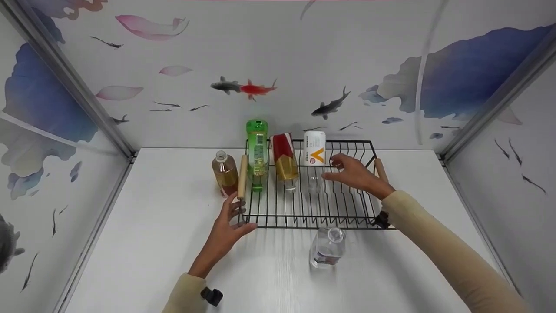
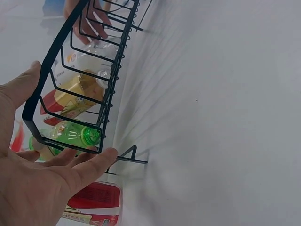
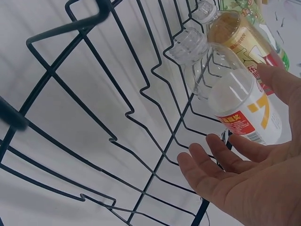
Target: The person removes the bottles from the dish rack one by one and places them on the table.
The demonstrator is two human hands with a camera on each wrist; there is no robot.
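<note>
Steadying: the left hand rests with straight fingers on the near left corner of the black wire rack with wooden handles, probably to keep it from sliding.
Right hand: open and holding nothing, just beside the clear bottle with the white and orange label.
Inside the rack: a green bottle and a red and gold bottle lie along the wires.
Outside: an amber bottle at the rack's left edge; a clear glass bottle at the near edge.
Rack: at the far middle of the white tabletop.
</note>
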